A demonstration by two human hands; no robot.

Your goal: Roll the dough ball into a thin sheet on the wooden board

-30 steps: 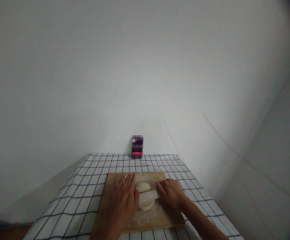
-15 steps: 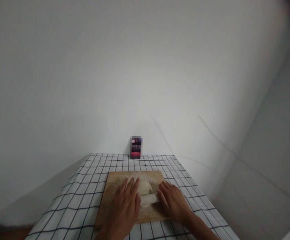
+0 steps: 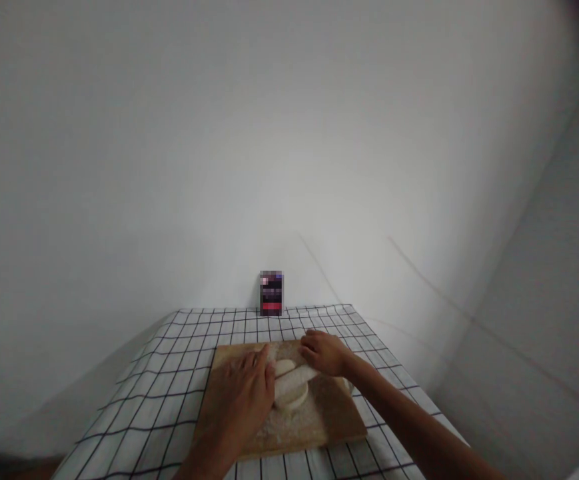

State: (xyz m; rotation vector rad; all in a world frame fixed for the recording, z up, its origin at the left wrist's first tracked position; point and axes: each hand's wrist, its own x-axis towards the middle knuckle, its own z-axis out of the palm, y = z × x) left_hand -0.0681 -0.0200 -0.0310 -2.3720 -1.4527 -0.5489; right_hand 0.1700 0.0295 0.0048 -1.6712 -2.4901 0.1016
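Note:
A pale, floured rolling pin [image 3: 296, 379] lies slantwise across a flattened piece of dough [image 3: 293, 400], its right end farther from me. Dough shows on both sides of the pin. My left hand [image 3: 246, 390] rests palm down over the pin's left end with the fingers stretched out, hiding that end. Around the right end, my right hand [image 3: 325, 352] is closed, knuckles up, near the far right part of the wooden board [image 3: 319, 423]. Flour dusts the board.
Under the board is a white cloth with dark grid lines [image 3: 154, 400], covering the table. A small dark box-like item [image 3: 272, 293], blurred by pixels, stands at the back against the white wall [image 3: 279, 167].
My right hand has moved away from me and slightly left, turning the rolling pin from level to slanted. More dough shows on its near side. My left hand has shifted slightly left.

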